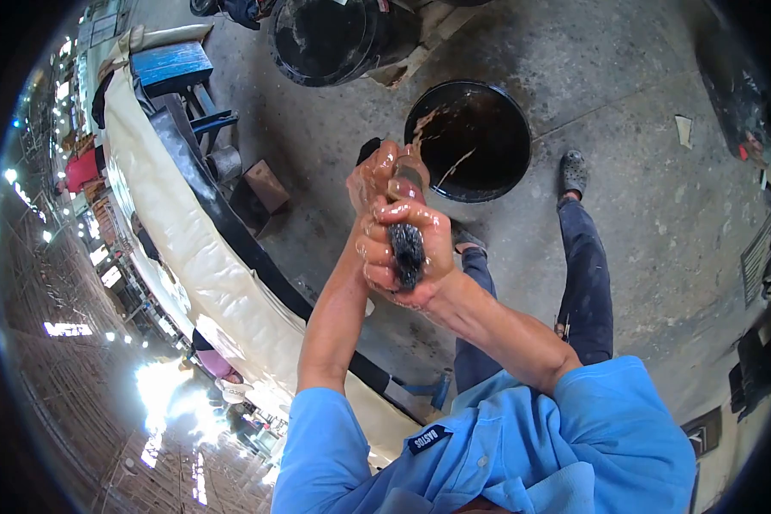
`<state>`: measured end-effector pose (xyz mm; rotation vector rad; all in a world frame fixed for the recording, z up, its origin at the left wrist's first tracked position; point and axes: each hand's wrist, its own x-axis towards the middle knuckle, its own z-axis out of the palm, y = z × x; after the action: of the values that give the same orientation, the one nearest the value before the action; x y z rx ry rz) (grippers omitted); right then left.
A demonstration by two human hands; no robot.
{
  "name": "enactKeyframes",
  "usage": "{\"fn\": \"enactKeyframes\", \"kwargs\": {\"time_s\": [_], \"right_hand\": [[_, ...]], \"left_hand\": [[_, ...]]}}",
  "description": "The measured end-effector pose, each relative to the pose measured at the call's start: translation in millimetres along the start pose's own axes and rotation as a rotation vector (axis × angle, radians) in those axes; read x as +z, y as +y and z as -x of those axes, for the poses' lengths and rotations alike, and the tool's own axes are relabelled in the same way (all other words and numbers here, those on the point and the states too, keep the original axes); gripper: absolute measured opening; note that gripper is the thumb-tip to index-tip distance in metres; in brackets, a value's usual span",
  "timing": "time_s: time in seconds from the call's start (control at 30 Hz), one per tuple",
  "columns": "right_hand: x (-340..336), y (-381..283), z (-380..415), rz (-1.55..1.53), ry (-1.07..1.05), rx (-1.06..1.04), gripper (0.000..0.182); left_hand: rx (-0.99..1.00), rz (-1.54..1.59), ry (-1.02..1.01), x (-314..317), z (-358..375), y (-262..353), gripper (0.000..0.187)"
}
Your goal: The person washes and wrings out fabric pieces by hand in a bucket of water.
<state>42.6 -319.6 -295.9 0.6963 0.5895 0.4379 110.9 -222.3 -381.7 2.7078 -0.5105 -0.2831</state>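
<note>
My left hand (373, 178) and my right hand (413, 248) are both closed around a wet, dark, twisted cloth (407, 255). One black end pokes out of my right fist, and another black bit shows past my left hand. Both hands are wet and shiny. The right one is nearer my body, the left farther out. Brownish streaks of liquid (424, 124) fly beside the hands, over a round black tub (521, 176) on the floor. Dark liquid lies in the tub. Most of the cloth is hidden by my fingers.
A large black drum (325, 38) stands beyond the tub. Along the left runs a long table with a pale cover (193, 231). Under its edge are a metal can (224, 163) and a brown box (265, 187). My feet stand on the concrete floor, one in a grey clog (573, 170).
</note>
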Motion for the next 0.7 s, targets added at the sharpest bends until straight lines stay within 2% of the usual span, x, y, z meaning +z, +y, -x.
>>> {"fn": "enactKeyframes", "kwargs": {"time_s": [0.07, 0.13, 0.17, 0.2, 0.23, 0.27, 0.3, 0.33, 0.37, 0.4, 0.43, 0.5, 0.53, 0.57, 0.63, 0.7], "right_hand": [[3.2, -0.9, -8.8, 0.006, -0.01, -0.065, 0.01], [4.4, -5.0, -21.0, -0.017, 0.013, -0.169, 0.012], [5.3, -8.4, -28.3, -0.019, 0.015, -0.172, 0.012], [7.1, -13.2, -36.0, 0.017, 0.094, -0.26, 0.011], [8.2, -21.0, -43.3, 0.055, 0.171, -0.35, 0.011], [-10.0, -31.8, -55.8, 0.112, 0.065, -0.375, 0.01], [-13.6, -38.6, -62.1, 0.111, 0.071, -0.377, 0.01], [-14.6, -43.3, -69.3, 0.134, 0.179, -0.455, 0.01], [-13.6, -49.5, -77.4, 0.162, 0.284, -0.532, 0.01], [-23.6, -56.6, -90.0, 0.257, 0.424, -0.734, 0.011], [-28.8, -65.0, -94.3, 0.253, 0.424, -0.738, 0.011], [-37.6, -81.0, -97.2, 0.334, 0.517, -0.917, 0.013], [-39.9, -84.3, -100.2, 0.313, 0.524, -0.913, 0.016], [-41.0, -86.1, -105.9, 0.316, 0.523, -0.907, 0.016], [-43.4, -96.4, -121.1, 0.358, 0.789, -0.901, 0.021], [-51.1, -101.2, -124.7, 0.38, 0.794, -0.901, 0.025]], "left_hand": [[-0.054, 0.027, -0.013, 2.2, 6.6, -8.5, 0.021], [0.491, -1.401, -0.158, 11.9, 25.0, -44.4, 0.011], [0.771, -2.109, -0.225, 17.1, 34.7, -60.1, 0.009], [1.057, -2.814, -0.284, 20.5, 39.3, -65.2, 0.011], [1.059, -2.812, -0.277, 25.6, 29.4, -45.8, 0.011], [0.233, -2.215, -0.367, 33.5, 12.4, -9.9, 0.02], [-0.406, -1.473, -0.39, 37.9, 5.3, 10.0, 0.029], [-0.404, -1.474, -0.394, 37.4, 8.5, 8.4, 0.029], [-0.347, -1.237, -0.347, 36.3, 11.7, 3.8, 0.027], [-0.288, -1.001, -0.303, 34.3, 17.9, -2.7, 0.025], [-0.225, -0.767, -0.259, 31.7, 24.0, -10.5, 0.024], [-0.11, -0.297, -0.165, 26.7, 34.2, -22.0, 0.023], [-0.054, -0.067, -0.114, 25.1, 36.8, -25.9, 0.023], [-0.059, -0.07, -0.111, 26.0, 38.3, -28.7, 0.023], [-0.135, -0.213, -0.303, 29.2, 32.0, -28.0, 0.026], [-0.161, -0.251, -0.331, 30.5, 34.5, -23.0, 0.027]]}}
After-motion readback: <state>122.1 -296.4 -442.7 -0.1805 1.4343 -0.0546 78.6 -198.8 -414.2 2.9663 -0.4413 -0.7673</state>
